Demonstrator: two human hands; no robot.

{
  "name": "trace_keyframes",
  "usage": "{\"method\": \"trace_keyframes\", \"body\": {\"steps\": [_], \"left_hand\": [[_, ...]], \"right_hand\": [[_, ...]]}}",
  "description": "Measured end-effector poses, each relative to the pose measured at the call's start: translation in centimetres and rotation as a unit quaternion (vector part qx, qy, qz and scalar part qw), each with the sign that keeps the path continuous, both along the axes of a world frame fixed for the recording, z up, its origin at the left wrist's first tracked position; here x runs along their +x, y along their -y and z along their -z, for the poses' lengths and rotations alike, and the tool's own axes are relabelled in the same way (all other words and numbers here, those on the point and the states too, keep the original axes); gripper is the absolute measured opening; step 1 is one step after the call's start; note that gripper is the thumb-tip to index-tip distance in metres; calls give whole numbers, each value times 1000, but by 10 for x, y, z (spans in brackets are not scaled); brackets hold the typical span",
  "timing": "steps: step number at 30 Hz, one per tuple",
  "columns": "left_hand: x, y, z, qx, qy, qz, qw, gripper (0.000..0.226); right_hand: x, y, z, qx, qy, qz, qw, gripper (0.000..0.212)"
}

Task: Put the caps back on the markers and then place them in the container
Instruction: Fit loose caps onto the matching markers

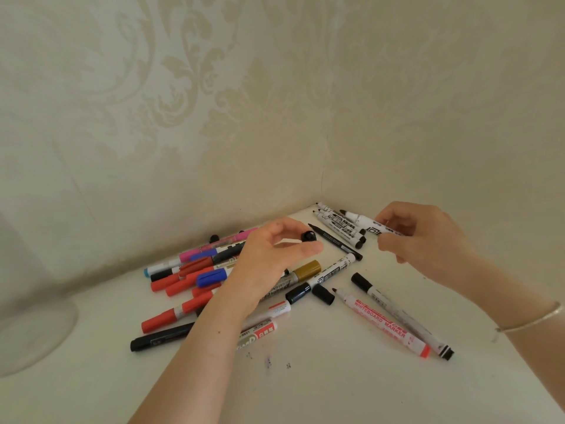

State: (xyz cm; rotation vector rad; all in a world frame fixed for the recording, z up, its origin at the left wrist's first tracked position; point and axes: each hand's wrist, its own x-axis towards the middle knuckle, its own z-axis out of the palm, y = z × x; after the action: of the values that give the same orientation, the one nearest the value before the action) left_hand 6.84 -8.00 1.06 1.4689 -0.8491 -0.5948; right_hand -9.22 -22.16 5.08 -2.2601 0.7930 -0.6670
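cap in left hand, marker in right, rest of pile on table

left hand [276, 249] was raised over the marker pile, thumb and fingertips pinching a small black cap [308, 236], open end facing toward the right hand. right hand [419, 237] was up near the corner, fingers curled round a white marker [367, 223]; its uncapped dark tip pointed left toward the cap. cap and tip were apart, gap between them. hands apart, each clamped on its own item.

under and left of the left hand: a heap of capped markers [183, 286] in red, blue, pink, black, plus a gold-capped one [307, 269] just below the thumb. a thin black pen [334, 241] lay uncapped between the hands. just behind it, by the right hand's fingers, a few white markers [339, 228] lay side by side against the wall.

below the right hand: a red whiteboard marker [382, 322], uncapped, and a black-capped white marker [400, 316] beside it. a loose black cap [323, 294] lay near the red marker's tip.

far left of the left hand: a white rounded container [33, 335], only partly in view. a thin bracelet [532, 321] sat on the right wrist. ink specks [269, 362] marked the white table [336, 387] near the left forearm.
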Motion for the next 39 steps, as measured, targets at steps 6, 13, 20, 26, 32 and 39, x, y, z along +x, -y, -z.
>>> {"method": "trace_keyframes", "body": {"steps": [6, 13, 20, 26, 32, 39], "left_hand": [[-5, 1, -2, -1, 99, -41, 994, 20], [-11, 2, -8, -87, -245, 6, 965, 23], [-15, 6, -3, -52, -301, 10, 952, 23], [-14, 8, -1, 2, -206, -17, 978, 23], [-16, 10, 2, 92, -146, 56, 983, 18], [-21, 13, 8, 61, -148, 51, 986, 25]], "right_hand": [[-1, -5, 5, 35, 6, -68, 997, 26], [-1, -11, 8, 34, 15, -104, 994, 27], [3, -11, 13, -26, -26, -82, 996, 22], [3, -10, 13, -70, -80, -44, 993, 10], [-1, -15, 16, -156, -145, -107, 971, 17], [2, -27, 22, -126, -81, -158, 976, 15]]}}
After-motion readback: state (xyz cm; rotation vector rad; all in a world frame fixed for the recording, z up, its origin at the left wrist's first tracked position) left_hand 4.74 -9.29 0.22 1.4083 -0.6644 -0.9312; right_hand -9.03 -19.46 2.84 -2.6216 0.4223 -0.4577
